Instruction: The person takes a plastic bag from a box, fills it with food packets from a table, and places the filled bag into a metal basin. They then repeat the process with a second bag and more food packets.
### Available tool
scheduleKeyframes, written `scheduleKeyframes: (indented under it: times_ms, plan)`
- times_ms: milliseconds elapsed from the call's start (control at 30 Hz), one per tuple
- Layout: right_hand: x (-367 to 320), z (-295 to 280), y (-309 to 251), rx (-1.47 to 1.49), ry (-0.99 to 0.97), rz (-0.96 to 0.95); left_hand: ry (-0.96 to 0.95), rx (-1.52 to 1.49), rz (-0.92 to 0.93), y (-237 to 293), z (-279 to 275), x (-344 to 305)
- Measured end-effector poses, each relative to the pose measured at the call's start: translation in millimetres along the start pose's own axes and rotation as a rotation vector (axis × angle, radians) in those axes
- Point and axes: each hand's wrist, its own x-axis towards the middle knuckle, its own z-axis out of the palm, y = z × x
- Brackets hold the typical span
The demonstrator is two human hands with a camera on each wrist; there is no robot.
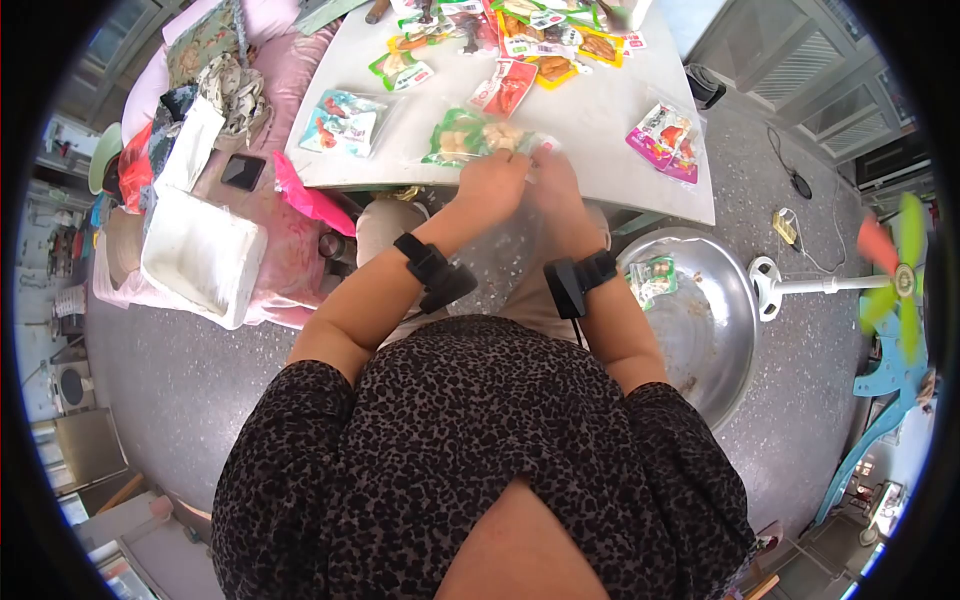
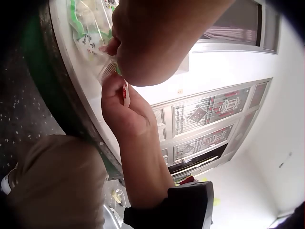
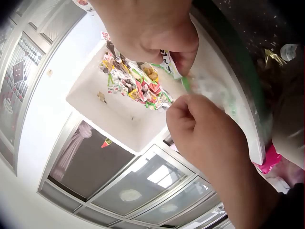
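Near the table's front edge lies a clear plastic bag (image 1: 458,140) with green-edged packets of pale, rounded food inside. My left hand (image 1: 492,183) grips the right end of this bag, fingers curled in tightly, and a green edge shows at the fist in the right wrist view. Close beside it, my right hand (image 1: 558,192) is blurred in the head view. There, thumb and fingers pinch the bag's end, where a white and green printed part (image 3: 169,63) shows. A red and white printed edge (image 2: 126,94) sticks out of the right hand in the left wrist view.
Many colourful food packets (image 1: 550,45) cover the table's far side. A bagged blue packet (image 1: 340,125) lies left, a pink one (image 1: 665,140) right. Below right stands a metal basin (image 1: 720,320), near a fan (image 1: 900,280). A white tray (image 1: 205,255) and phone (image 1: 243,172) rest on pink bedding.
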Motion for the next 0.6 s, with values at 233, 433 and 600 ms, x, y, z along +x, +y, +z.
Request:
scheduleKeyframes:
  times_ms: [233,433,600]
  plan:
    - [3.0,8.2,-34.2,0.068,-0.294,0.340,0.133,-0.043,0.020,-5.3,-6.1,-9.4]
    - [-1.1,21.4,-51.8,-0.085,-0.268,0.228,0.187,-0.074,0.096,-7.7,-5.4,-15.5]
    - [17.0,49.7,-38.6,0.291,-0.063,0.431,0.198,-0.046,0.124,-11.6,-5.4,-16.3]
